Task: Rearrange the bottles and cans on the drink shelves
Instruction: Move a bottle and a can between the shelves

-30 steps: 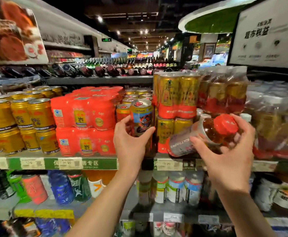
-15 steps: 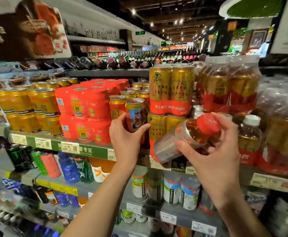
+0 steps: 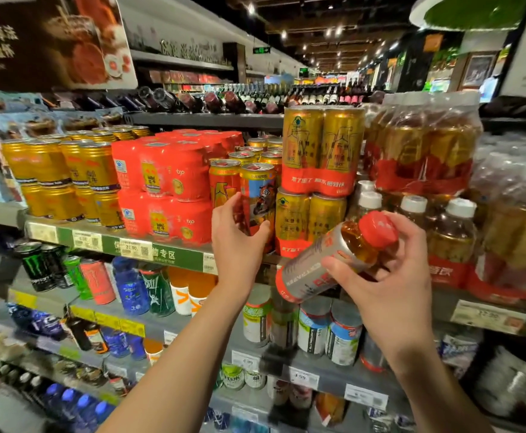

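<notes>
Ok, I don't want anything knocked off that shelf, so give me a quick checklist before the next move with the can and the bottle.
1. Left hand wrapped around the picture can: ok.
2. Right hand gripping the red-capped bottle: ok.
3. Bottle cap on: ok; sealed tight: cannot tell.
4. Bottle upright: not ok, it lies tilted.
5. Can resting on the shelf or lifted: cannot tell.
6. Free slot for the bottle among the white-capped bottles: cannot tell.

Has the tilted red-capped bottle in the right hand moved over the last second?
No: the silver-labelled, red-capped bottle stays tilted before the stacked gold cans; only the camera shifted.
</notes>
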The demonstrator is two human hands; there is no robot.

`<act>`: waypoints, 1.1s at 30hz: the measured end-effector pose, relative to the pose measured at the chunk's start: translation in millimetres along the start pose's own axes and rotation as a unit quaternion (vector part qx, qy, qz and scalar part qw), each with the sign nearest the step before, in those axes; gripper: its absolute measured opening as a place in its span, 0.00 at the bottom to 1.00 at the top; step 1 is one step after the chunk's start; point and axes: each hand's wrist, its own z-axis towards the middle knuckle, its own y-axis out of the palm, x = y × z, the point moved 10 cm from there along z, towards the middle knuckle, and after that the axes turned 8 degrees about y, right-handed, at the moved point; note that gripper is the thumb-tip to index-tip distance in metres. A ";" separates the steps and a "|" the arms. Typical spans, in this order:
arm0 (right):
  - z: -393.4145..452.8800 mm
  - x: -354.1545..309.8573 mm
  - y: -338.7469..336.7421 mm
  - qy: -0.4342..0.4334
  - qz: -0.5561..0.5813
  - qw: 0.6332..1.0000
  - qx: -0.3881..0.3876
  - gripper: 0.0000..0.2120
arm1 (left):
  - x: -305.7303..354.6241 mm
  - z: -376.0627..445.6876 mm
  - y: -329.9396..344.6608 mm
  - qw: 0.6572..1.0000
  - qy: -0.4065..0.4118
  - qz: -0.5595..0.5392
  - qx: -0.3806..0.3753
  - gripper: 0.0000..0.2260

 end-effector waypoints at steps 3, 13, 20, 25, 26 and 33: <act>-6.2 -1.1 4.3 0.003 -0.012 1.000 0.005 0.37 | -6.0 0.6 -1.0 1.000 0.002 -0.018 -0.019 0.28; -44.6 22.5 33.3 0.075 -0.023 0.997 0.005 0.34 | -1.3 -58.7 -22.2 0.962 -0.017 -0.223 -0.157 0.10; -90.5 46.1 45.9 0.109 -0.031 0.994 -0.002 0.35 | -1.0 -152.2 14.3 0.845 -0.018 -0.247 -0.474 0.30; -122.3 61.5 39.1 0.142 -0.006 0.989 0.028 0.43 | -10.7 -196.6 26.8 0.830 -0.102 -0.283 -0.470 0.24; -126.9 66.8 36.3 0.154 -0.004 0.988 0.032 0.43 | -11.3 -205.5 30.0 0.826 -0.105 -0.293 -0.470 0.22; -147.2 115.1 -18.7 0.262 -0.034 0.960 0.094 0.29 | -7.6 -267.3 52.1 0.785 -0.243 -0.375 -0.428 0.17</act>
